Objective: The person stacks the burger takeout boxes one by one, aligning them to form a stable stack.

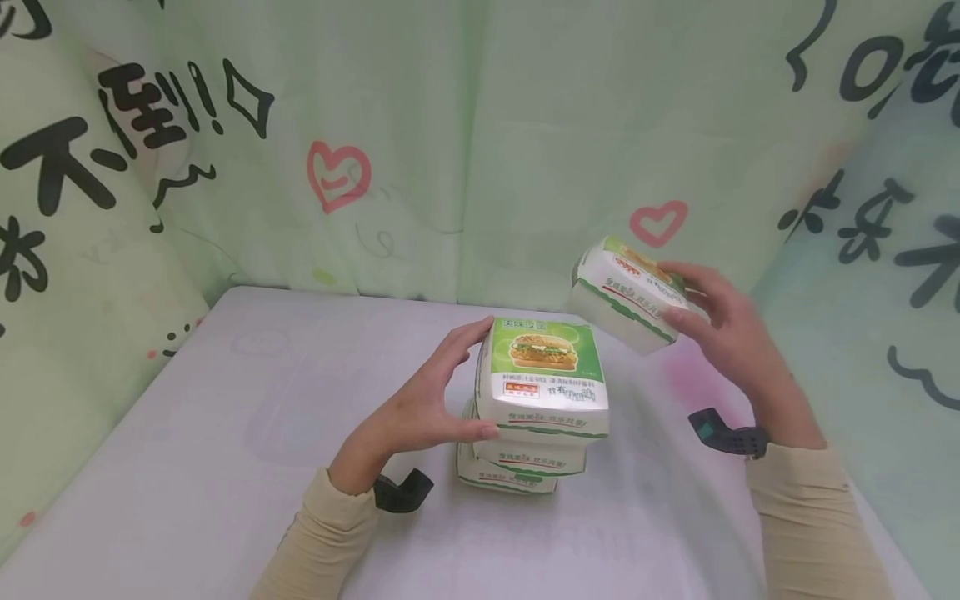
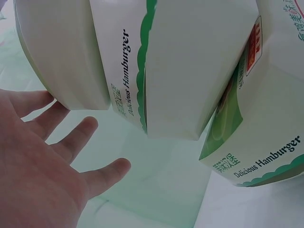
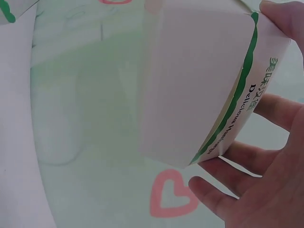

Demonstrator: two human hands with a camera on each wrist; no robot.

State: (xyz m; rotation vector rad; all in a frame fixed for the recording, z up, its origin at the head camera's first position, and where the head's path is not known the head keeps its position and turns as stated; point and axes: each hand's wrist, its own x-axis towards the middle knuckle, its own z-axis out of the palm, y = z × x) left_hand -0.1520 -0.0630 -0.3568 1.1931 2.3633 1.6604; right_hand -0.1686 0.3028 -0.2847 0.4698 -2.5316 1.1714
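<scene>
My right hand grips a white and green paper hamburger box, tilted, to the right of and behind a stack of similar boxes. Its thumb and fingers press the box's right end; in the right wrist view the raised box shows a plain side and a green scalloped edge. On the table, the stack's top hamburger box bears a burger picture and sits unevenly over the lower boxes. My left hand rests against the stack's left side, thumb at the front, fingers spread straight in the left wrist view.
The white-covered table extends around the stack. Pale green curtains with black writing and red hearts stand behind and on both sides. A black wrist strap sits on the right forearm, another strap on the left.
</scene>
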